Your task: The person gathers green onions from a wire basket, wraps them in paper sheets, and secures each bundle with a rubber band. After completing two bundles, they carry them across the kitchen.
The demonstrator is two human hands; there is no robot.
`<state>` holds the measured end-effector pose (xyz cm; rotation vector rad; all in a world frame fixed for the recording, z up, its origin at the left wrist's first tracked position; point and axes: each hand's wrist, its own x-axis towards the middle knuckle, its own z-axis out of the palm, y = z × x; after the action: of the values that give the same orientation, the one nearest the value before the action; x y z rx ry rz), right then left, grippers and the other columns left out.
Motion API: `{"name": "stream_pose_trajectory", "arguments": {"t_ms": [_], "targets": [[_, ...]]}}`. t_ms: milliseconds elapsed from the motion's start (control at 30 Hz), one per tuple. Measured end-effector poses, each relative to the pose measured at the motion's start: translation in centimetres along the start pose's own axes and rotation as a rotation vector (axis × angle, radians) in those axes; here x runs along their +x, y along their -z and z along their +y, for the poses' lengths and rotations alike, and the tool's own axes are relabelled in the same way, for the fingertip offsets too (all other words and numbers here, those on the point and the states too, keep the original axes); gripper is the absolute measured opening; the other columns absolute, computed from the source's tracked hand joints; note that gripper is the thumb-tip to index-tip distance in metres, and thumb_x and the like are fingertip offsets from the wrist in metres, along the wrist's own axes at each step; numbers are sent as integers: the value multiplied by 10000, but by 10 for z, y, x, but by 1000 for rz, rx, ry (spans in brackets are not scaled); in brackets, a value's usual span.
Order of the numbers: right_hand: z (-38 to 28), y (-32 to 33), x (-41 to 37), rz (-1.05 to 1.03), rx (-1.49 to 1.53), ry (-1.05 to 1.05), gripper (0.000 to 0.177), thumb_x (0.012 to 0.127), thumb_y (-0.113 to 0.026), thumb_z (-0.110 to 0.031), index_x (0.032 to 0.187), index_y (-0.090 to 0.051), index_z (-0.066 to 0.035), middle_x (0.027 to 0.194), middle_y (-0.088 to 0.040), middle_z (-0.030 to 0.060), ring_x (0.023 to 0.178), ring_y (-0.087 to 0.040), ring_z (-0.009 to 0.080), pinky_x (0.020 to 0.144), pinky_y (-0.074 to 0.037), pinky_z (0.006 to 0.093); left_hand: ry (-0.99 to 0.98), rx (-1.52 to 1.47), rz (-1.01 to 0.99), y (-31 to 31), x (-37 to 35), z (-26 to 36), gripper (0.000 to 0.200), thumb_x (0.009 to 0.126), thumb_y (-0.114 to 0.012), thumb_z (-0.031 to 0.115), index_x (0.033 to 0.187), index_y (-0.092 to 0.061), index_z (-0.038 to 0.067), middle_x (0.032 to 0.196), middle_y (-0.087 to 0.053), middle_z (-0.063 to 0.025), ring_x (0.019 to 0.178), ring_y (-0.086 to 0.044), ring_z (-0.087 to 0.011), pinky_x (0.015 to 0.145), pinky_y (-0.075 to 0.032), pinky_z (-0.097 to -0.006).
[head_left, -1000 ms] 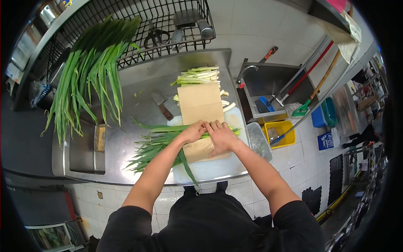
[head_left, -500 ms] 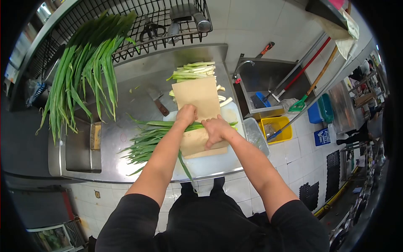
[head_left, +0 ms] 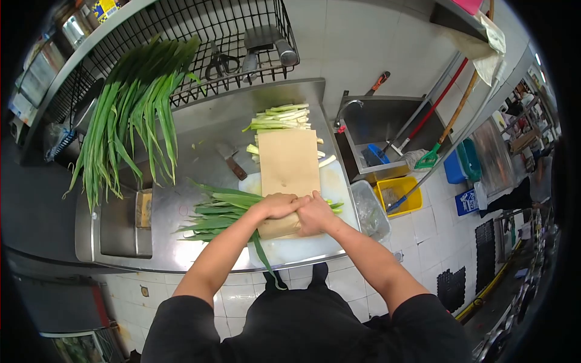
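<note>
A sheet of brown paper [head_left: 289,158] lies lengthwise over a white cutting board [head_left: 336,243], its near part folded over a bunch of green onions [head_left: 221,209]. The leafy tops stick out of the wrap to the left, and short pale green ends show on the right. My left hand [head_left: 281,206] is curled over the wrapped bunch. Right beside it and touching it, my right hand [head_left: 315,214] grips the paper roll, its fingers bent and partly hidden.
Cut white onion stalks [head_left: 284,116] lie behind the paper. A knife [head_left: 233,163] rests on the steel counter to the left. More green onions [head_left: 130,115] hang from a wire rack [head_left: 230,42]. Sinks stand at both sides; a clear plastic tub [head_left: 370,212] is at the right edge.
Both hands have come together over the bunch and moved toward my body. The near paper end is now folded over the green onions, and the far part lies flat.
</note>
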<state>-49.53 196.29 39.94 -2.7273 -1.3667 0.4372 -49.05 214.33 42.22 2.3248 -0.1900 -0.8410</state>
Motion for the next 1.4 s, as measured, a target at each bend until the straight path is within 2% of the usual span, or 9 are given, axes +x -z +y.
{"name": "stream_pose_trajectory", "arguments": {"t_ms": [133, 267, 633, 700, 833, 1000, 1067, 1267, 1400], "targets": [[-30, 1, -46, 97, 50, 50, 744, 571, -827, -367, 1161, -585, 16, 1006, -666, 163, 972, -635, 316, 962, -403, 454, -193, 185, -75, -38, -54, -4, 1000, 734, -736, 675, 1417, -481, -10, 1283, -621, -255, 1200, -587, -393, 1080, -418, -427], [-44, -17, -64, 238, -30, 39, 723, 553, -864, -363, 1108, -582, 5, 996, -633, 135, 1008, -617, 305, 969, -403, 450, -287, 487, 245, -76, -81, -1, 1030, 589, -861, 579, 1278, -498, -94, 1313, -557, -284, 1244, -532, -418, 1005, -469, -448], [-14, 11, -21, -124, 199, -132, 931, 510, -863, -504, 1218, -590, 36, 1144, -628, 182, 1149, -570, 327, 1008, -402, 447, -239, -85, -380, -18, -11, -26, 1034, 501, -918, 544, 1272, -542, -33, 1169, -627, -219, 1090, -629, -340, 927, -492, -411], [-9, 13, -16, -159, 208, -138, 970, 498, -858, -509, 1244, -578, 45, 1142, -629, 186, 1153, -566, 329, 1002, -404, 433, -330, 559, 28, -18, -20, -20, 1093, 491, -929, 532, 1341, -512, -14, 1204, -630, -216, 1023, -653, -382, 933, -502, -444], [8, 23, -2, -291, 380, -21, 970, 502, -862, -514, 1231, -588, 64, 1146, -630, 194, 1161, -560, 347, 997, -438, 436, -97, 519, 29, -37, -55, 20, 1217, 502, -898, 611, 1431, -430, -22, 1233, -568, -209, 1164, -560, -370, 996, -430, -518], [21, 18, 14, -416, 543, -36, 893, 494, -885, -535, 1134, -669, 50, 1185, -637, 191, 1161, -576, 373, 938, -480, 430, -297, 836, 427, -69, -58, -7, 1148, 568, -908, 479, 1432, -378, -60, 1209, -580, -182, 1125, -582, -355, 998, -434, -464], [13, 20, 9, -218, 315, -58, 1000, 470, -914, -552, 1215, -619, 46, 1263, -600, 215, 1191, -567, 402, 961, -467, 466, -233, 612, 281, -71, -49, -15, 991, 570, -898, 334, 1363, -447, -53, 1260, -565, -216, 1140, -590, -345, 1006, -440, -496], [-39, 19, -25, 62, -195, -83, 1317, 515, -922, -553, 1520, -291, 18, 1275, -568, 218, 1191, -560, 406, 956, -447, 539, -162, 637, 38, -49, -33, -16, 1049, 576, -897, 379, 1434, -421, 9, 1285, -570, -200, 1167, -575, -353, 964, -455, -476], [-34, 18, -17, -27, -3, -162, 1191, 579, -900, -368, 1538, -292, -7, 1196, -630, 183, 1099, -627, 369, 932, -476, 528, -223, 471, 27, -31, -45, -22, 1142, 537, -923, 407, 1482, -391, 51, 1384, -520, -224, 1301, -498, -371, 1021, -417, -501]]}}
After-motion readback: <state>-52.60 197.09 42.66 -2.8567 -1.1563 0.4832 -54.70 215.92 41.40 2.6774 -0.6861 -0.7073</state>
